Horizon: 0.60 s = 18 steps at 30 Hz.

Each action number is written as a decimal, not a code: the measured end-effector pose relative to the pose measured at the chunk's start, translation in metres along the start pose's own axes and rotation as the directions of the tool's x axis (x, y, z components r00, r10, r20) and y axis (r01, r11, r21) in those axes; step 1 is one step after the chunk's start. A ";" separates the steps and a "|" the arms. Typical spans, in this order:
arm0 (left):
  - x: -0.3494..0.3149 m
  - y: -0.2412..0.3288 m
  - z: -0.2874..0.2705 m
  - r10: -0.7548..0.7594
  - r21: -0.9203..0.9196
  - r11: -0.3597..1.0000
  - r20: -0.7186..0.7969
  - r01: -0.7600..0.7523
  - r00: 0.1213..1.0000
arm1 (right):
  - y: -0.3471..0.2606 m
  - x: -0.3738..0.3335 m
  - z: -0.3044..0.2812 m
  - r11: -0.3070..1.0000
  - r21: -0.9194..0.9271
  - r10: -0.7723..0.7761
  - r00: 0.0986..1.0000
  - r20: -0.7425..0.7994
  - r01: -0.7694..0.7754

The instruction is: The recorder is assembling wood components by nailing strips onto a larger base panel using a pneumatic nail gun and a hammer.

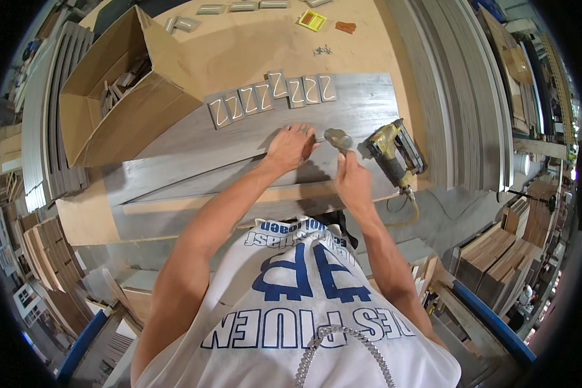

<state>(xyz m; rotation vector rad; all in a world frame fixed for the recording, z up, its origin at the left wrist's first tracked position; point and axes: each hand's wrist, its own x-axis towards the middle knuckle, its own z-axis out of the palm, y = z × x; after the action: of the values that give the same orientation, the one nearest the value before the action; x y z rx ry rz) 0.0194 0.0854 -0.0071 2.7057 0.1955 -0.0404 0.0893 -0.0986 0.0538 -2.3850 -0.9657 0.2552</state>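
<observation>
My right hand (352, 176) is wrapped round the handle of a hammer, whose metal head (338, 140) is over the grey wood-grain board (239, 143). Close to its left, my left hand (292, 147) rests low over the board with curled fingers. Its fingertips point toward the hammer head, and whatever they may pinch is too small to make out. Beyond the hands, several small grey blocks (270, 96) lie in a slanting row, each with a white squiggle like glue. A yellow-and-black nail gun (394, 154) lies to the right of the hammer.
At the left stands an open cardboard box (119, 110) with wood pieces inside. A yellow case (312, 21), an orange-brown piece (346, 27) and some small nails or screws (323, 50) lie farther back. Stacked long boards (449, 97) flank the right side. A yellow hose (412, 210) trails from the nail gun.
</observation>
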 end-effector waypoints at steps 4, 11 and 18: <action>0.001 0.002 -0.002 -0.023 0.036 0.999 0.051 0.021 0.998 | 0.004 0.008 0.003 0.989 -0.145 0.066 0.982 0.178 -0.040; -0.002 -0.001 0.002 0.008 0.040 0.999 -0.015 -0.008 1.000 | 0.006 0.008 0.007 0.994 -0.111 0.016 0.994 0.109 -0.003; 0.001 0.002 0.002 -0.018 -0.034 0.999 0.017 0.018 1.000 | 0.013 0.006 0.010 0.986 -0.164 0.018 0.990 0.141 0.006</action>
<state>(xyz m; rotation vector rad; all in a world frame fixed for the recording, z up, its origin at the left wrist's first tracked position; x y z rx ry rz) 0.0206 0.0833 -0.0080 2.6690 0.2135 -0.0646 0.0981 -0.0979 0.0385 -2.5475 -1.0817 0.3649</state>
